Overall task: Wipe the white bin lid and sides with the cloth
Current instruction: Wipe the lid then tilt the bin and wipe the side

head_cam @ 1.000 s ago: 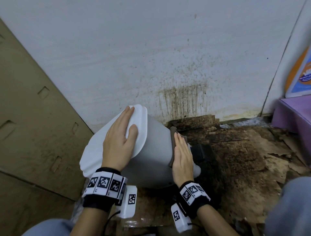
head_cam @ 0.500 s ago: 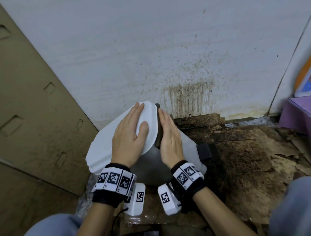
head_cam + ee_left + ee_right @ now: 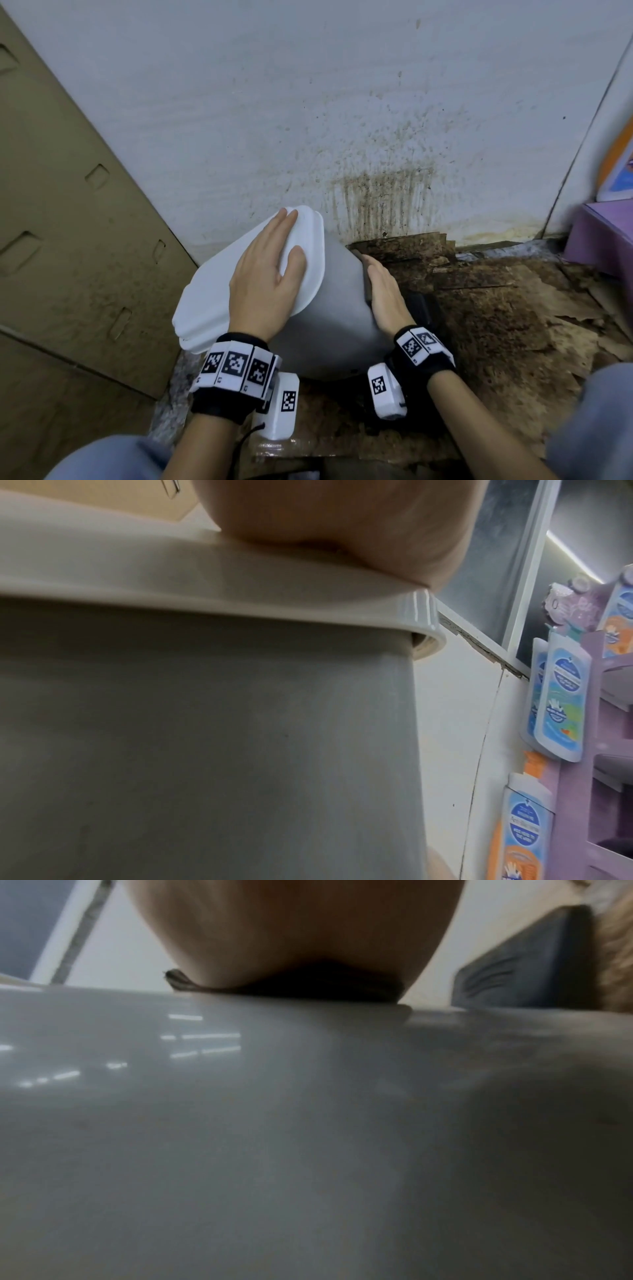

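The white bin leans tilted toward the left; its lid (image 3: 212, 291) faces up-left and its grey-white side (image 3: 335, 308) faces me. My left hand (image 3: 274, 260) lies flat on the lid with straight fingers, holding the bin steady; the left wrist view shows the lid rim (image 3: 240, 588) under the palm (image 3: 342, 515). My right hand (image 3: 383, 291) presses a dark cloth (image 3: 364, 274) flat against the bin's right side, fingers straight. In the right wrist view the cloth (image 3: 308, 988) is a thin dark strip under the palm (image 3: 291, 926).
Brown cardboard (image 3: 68, 240) leans at the left. A stained white wall (image 3: 376, 198) stands close behind the bin. The floor (image 3: 496, 325) is dirty, with torn brown sheets. A purple rack (image 3: 603, 240) with bottles (image 3: 558, 704) stands at the right. A black pedal (image 3: 423, 308) sits by the bin's base.
My right hand with the cloth went up the bin's side to the lid edge, then slid back down and to the right. My left hand stayed on the lid.
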Tool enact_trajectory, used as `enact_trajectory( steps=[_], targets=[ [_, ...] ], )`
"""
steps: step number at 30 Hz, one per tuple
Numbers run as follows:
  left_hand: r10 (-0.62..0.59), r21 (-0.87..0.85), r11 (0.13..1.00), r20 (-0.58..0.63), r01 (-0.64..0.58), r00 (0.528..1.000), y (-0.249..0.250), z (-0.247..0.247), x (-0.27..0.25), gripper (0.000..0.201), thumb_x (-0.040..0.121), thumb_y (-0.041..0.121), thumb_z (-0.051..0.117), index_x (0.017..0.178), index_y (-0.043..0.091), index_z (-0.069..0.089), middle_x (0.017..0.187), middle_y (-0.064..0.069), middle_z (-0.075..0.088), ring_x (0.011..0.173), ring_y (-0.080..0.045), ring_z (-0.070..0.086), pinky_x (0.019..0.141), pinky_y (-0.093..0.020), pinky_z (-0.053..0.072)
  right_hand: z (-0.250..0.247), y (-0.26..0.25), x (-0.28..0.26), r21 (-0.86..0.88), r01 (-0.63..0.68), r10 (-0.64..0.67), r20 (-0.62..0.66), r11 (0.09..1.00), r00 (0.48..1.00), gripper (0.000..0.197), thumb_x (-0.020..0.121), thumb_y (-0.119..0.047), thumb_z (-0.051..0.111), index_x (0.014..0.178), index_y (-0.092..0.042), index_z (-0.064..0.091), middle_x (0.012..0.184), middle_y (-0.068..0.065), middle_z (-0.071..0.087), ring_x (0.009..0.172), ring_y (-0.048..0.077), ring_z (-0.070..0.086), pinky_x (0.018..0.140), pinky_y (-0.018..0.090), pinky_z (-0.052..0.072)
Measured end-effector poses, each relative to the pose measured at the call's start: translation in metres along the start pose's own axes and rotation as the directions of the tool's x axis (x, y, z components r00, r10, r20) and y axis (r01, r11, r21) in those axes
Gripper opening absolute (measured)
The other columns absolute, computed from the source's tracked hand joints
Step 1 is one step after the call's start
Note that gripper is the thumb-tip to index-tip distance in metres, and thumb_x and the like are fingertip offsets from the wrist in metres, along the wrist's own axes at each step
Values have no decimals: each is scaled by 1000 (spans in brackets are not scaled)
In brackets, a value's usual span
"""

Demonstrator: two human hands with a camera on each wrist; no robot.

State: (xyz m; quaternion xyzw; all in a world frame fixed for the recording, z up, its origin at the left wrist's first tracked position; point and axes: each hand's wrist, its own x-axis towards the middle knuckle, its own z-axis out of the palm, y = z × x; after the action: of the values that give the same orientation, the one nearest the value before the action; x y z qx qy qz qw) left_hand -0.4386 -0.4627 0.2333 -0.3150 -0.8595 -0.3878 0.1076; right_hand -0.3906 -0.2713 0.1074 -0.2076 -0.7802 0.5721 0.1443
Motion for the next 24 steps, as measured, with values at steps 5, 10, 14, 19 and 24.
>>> enact_trajectory(
  steps=[5,10,14,19,24],
  targets=[
    [-6,9,1000,2,6,1000,0,0,0,53,98,39,37,151,36,40,158,22,34,145,3,30,119,-31,28,-1,16,-2,23,-75,76,-42,997,996,48,108,-34,22,152,-27,41,156,-7,40,146,11,30,124,40,20],
    [-6,30,1000,-4,6,1000,4,2,-2,53,98,39,37,151,37,40,158,23,34,144,4,31,115,-25,27,2,8,-1,83,-85,92,-83,993,992,51,101,-44,22,144,-33,49,153,-9,45,145,13,33,123,44,22],
    [-8,47,999,-16,8,1000,1,1,0,53,98,37,37,150,36,41,158,21,36,144,2,32,113,-22,26,11,-28,-6,88,30,-24,-74,996,997,51,103,-44,18,144,-38,48,147,-19,44,140,4,34,123,35,18],
    [12,39,999,-4,-12,1000,0,2,0,53,97,38,37,150,33,41,158,19,36,144,1,33,114,-21,26,32,-88,-21,222,136,-124,-65,966,990,55,101,-56,15,148,-42,39,149,-22,40,144,1,28,124,41,21],
    [5,26,1000,-2,-5,1000,-1,0,-3,52,98,37,38,150,34,41,158,19,36,144,2,33,113,-22,26,42,-93,-36,83,305,-294,-120,949,948,63,102,-55,5,158,-33,25,161,-18,28,149,-5,17,126,37,16]
  ],
)
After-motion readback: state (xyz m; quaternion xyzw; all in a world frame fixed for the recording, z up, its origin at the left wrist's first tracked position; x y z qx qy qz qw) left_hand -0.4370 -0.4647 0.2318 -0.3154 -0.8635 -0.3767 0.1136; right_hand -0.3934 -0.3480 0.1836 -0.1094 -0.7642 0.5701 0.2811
